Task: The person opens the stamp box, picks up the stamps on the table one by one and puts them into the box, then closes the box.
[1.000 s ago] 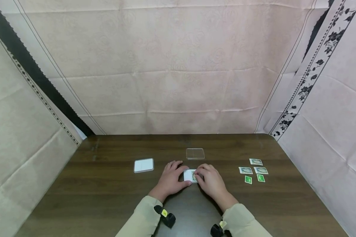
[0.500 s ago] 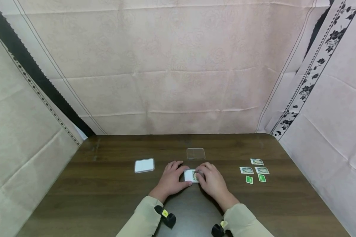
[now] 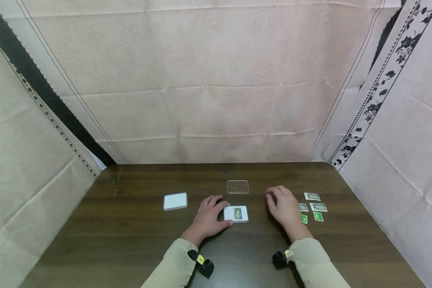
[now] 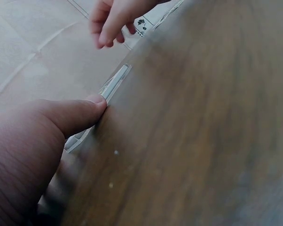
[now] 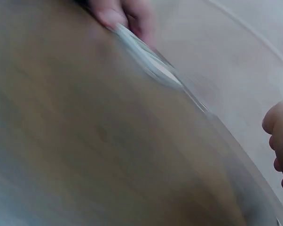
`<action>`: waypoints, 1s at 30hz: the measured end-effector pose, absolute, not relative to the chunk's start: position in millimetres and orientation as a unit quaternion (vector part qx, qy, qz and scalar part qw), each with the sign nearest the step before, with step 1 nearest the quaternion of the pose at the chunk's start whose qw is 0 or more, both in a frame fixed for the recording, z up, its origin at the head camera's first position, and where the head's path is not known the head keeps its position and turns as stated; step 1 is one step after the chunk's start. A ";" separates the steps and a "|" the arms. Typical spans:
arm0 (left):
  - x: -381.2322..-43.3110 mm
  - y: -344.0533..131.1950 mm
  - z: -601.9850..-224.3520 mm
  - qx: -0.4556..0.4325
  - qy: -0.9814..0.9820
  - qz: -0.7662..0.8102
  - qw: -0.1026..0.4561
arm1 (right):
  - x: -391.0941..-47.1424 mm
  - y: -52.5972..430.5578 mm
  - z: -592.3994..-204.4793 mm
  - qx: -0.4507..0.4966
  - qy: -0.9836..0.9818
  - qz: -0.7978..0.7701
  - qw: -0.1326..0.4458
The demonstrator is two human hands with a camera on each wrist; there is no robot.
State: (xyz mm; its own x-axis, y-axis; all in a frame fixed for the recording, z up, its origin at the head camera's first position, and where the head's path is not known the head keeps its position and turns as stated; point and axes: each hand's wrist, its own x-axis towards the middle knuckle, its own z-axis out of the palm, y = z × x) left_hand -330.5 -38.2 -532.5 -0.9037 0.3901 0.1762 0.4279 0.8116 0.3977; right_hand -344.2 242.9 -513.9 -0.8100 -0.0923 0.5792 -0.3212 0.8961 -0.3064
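My left hand steadies a small flat white box on the table, thumb at its near edge and index finger at its far edge. On the right part of its white top lies a small printed piece with a green oval design. The left wrist view shows the thumb against the box's side, where a clear rim runs along it. My right hand hovers to the right of the box, fingers loosely bent, with nothing visible in them. It partly covers the nearest stamp-like paper pieces.
Several stamp-like pieces, some green, lie at the right on the brown wooden table. A clear plastic lid lies beyond the box. Another white flat box is at the left. Pale cloth surrounds the table.
My right hand has let go of the printed piece on the box and moved right, toward the loose pieces. My left hand has stayed at the box.
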 end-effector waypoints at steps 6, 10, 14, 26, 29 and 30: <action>-330.9 -39.0 -532.7 -0.213 -0.952 -0.214 0.043 | -350.1 291.6 -515.6 0.067 -0.926 0.220 0.300; -331.0 -39.1 -532.3 -0.214 -0.952 -0.213 0.046 | -353.0 320.1 -516.2 0.074 -0.923 0.240 0.292; -331.2 -38.8 -532.2 -0.217 -0.952 -0.212 0.044 | -353.5 343.7 -518.0 0.056 -0.927 0.245 0.278; -329.6 -37.4 -530.1 -0.212 -0.953 -0.214 0.038 | -349.0 390.3 -520.4 0.001 -0.957 0.235 0.173; -328.7 -37.6 -529.1 -0.209 -0.953 -0.217 0.035 | -349.1 390.1 -520.8 -0.001 -0.961 0.224 0.165; -328.6 -37.7 -528.7 -0.209 -0.953 -0.217 0.035 | -349.3 389.4 -520.7 -0.002 -0.962 0.221 0.162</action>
